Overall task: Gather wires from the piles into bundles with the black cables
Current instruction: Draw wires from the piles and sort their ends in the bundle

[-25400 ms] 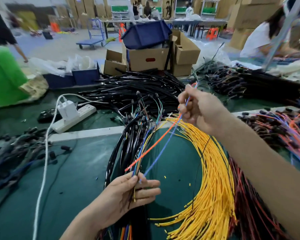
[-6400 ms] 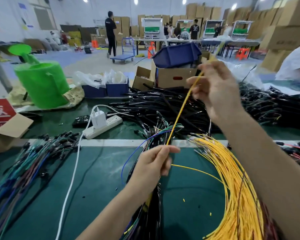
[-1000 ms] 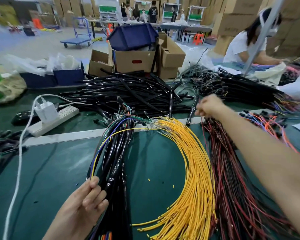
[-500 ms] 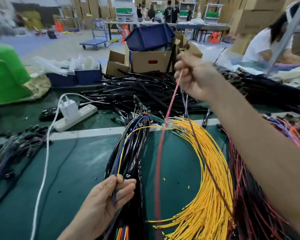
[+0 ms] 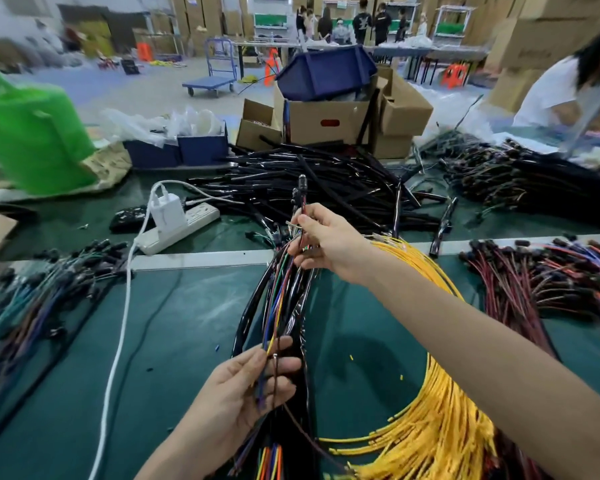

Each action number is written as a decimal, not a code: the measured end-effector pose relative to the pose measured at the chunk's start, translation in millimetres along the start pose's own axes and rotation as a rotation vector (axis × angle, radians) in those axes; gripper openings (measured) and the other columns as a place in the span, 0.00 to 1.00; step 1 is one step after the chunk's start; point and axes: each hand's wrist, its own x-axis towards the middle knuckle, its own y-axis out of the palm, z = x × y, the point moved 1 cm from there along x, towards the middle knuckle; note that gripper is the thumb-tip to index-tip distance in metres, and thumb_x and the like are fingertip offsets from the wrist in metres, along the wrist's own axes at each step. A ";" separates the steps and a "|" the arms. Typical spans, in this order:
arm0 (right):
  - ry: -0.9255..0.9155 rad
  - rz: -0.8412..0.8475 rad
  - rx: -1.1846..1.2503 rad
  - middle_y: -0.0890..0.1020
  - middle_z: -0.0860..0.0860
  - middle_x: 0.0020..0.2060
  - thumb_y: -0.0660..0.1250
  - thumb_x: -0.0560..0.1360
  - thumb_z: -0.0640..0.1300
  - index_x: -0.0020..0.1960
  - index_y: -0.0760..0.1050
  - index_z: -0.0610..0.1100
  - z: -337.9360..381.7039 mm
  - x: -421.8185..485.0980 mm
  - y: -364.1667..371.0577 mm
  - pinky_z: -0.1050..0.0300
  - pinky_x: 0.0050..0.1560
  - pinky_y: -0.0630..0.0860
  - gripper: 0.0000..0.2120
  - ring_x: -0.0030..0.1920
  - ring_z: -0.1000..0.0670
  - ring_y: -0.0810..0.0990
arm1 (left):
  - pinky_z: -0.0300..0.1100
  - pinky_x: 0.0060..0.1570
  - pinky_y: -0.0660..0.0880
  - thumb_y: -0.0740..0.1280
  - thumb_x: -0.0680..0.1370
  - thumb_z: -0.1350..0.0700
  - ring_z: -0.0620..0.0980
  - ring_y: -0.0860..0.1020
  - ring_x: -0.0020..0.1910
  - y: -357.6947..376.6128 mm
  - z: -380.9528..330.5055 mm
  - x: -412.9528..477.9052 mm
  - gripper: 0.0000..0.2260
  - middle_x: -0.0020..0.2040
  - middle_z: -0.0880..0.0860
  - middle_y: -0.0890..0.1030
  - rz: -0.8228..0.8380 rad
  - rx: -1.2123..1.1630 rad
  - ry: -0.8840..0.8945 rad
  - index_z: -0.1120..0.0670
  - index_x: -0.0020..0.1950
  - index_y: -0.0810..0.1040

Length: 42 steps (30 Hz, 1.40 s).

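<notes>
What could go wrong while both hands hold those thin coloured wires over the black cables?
1. The left hand and right hand only pinch the thin wires, so one might slip loose and get lost among the black cables.
2. The right forearm crosses above the yellow wires; pulling back could perhaps snag and tangle that pile.

Two hands, left hand [image 5: 243, 393] and right hand [image 5: 329, 242]; one heap of black cables [image 5: 309, 181], one sheaf of yellow wires [image 5: 440, 410]; one power strip [image 5: 184, 226], one white charger [image 5: 168, 209], one green bag [image 5: 32, 143]
</notes>
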 end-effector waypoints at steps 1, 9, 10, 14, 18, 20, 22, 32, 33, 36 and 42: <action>-0.009 -0.026 0.000 0.81 0.47 0.27 0.55 0.83 0.45 0.48 0.69 0.46 0.4 2.2 -2.6 0.63 0.25 0.75 0.07 0.24 0.50 0.78 | 0.37 0.28 0.76 0.63 0.72 0.57 0.44 0.75 0.25 -0.6 -0.5 -0.2 0.14 0.39 0.58 0.82 0.005 -0.015 0.004 0.60 0.52 0.83; 0.024 -0.113 0.031 0.81 0.48 0.26 0.55 0.83 0.44 0.50 0.71 0.46 5.8 12.0 -20.8 0.64 0.25 0.75 0.07 0.23 0.52 0.78 | 0.34 0.22 0.67 0.62 0.74 0.59 0.42 0.65 0.24 -2.6 -1.6 1.9 0.15 0.29 0.51 0.69 0.082 -0.125 -0.003 0.63 0.55 0.81; 0.026 -0.095 0.047 0.81 0.47 0.27 0.56 0.82 0.44 0.51 0.71 0.46 7.0 11.5 -20.9 0.64 0.26 0.75 0.05 0.24 0.52 0.78 | 0.34 0.22 0.67 0.62 0.74 0.59 0.42 0.65 0.24 -2.2 -1.7 1.4 0.13 0.29 0.51 0.69 0.079 -0.123 0.008 0.63 0.53 0.82; 0.094 0.037 0.023 0.82 0.42 0.38 0.63 0.79 0.40 0.48 0.71 0.43 4.3 -0.9 -17.8 0.61 0.30 0.78 0.02 0.30 0.49 0.82 | 0.35 0.23 0.69 0.62 0.74 0.60 0.43 0.65 0.23 1.5 -2.8 -1.9 0.08 0.28 0.51 0.68 0.055 -0.124 0.046 0.61 0.45 0.80; 0.193 0.295 -0.083 0.82 0.42 0.41 0.64 0.78 0.38 0.47 0.74 0.40 -13.9 -32.4 -11.3 0.64 0.32 0.77 0.01 0.33 0.51 0.82 | 0.37 0.26 0.72 0.61 0.74 0.59 0.44 0.67 0.23 6.8 -4.0 -4.5 0.06 0.28 0.51 0.69 0.034 -0.070 0.071 0.60 0.45 0.76; 0.222 0.476 -0.310 0.82 0.45 0.40 0.65 0.78 0.39 0.48 0.76 0.40 -26.8 -53.3 -8.6 0.66 0.31 0.75 0.03 0.33 0.53 0.80 | 0.38 0.27 0.73 0.60 0.75 0.58 0.44 0.67 0.23 10.4 -5.6 -5.6 0.06 0.28 0.51 0.69 0.018 -0.066 0.096 0.60 0.46 0.74; 0.270 0.661 -0.534 0.82 0.46 0.41 0.66 0.77 0.40 0.51 0.77 0.38 -43.5 -74.6 -6.2 0.66 0.33 0.76 0.06 0.35 0.53 0.80 | 0.38 0.27 0.73 0.60 0.75 0.58 0.44 0.68 0.23 15.4 -8.0 -5.4 0.06 0.28 0.50 0.69 -0.011 -0.085 0.128 0.59 0.46 0.73; 0.313 0.846 -0.693 0.80 0.48 0.42 0.69 0.75 0.38 0.58 0.78 0.35 -58.1 -120.9 -21.5 0.64 0.44 0.76 0.13 0.40 0.54 0.78 | 0.41 0.32 0.79 0.57 0.78 0.59 0.44 0.70 0.23 53.6 -4.3 1.7 0.05 0.27 0.49 0.69 -0.046 -0.096 0.147 0.56 0.45 0.71; 0.313 0.827 -0.674 0.81 0.47 0.42 0.68 0.75 0.36 0.58 0.77 0.34 -59.1 -121.4 -22.6 0.66 0.43 0.76 0.12 0.39 0.54 0.78 | 0.42 0.32 0.79 0.56 0.79 0.60 0.44 0.70 0.23 55.6 -1.7 2.5 0.06 0.28 0.49 0.69 -0.043 -0.085 0.129 0.56 0.45 0.71; 0.276 0.736 -0.691 0.81 0.48 0.39 0.69 0.74 0.36 0.54 0.79 0.34 -63.4 -121.4 -23.4 0.68 0.35 0.74 0.10 0.33 0.56 0.76 | 0.43 0.32 0.78 0.59 0.76 0.58 0.45 0.71 0.24 64.6 7.4 2.4 0.04 0.28 0.50 0.70 0.006 -0.081 0.063 0.57 0.45 0.71; 0.299 0.800 -0.623 0.82 0.55 0.40 0.67 0.75 0.34 0.58 0.79 0.42 -60.9 -124.6 -23.1 0.66 0.36 0.77 0.13 0.36 0.59 0.79 | 0.42 0.32 0.78 0.59 0.75 0.58 0.45 0.70 0.24 68.6 5.7 2.9 0.04 0.28 0.50 0.70 0.041 -0.139 0.069 0.57 0.46 0.71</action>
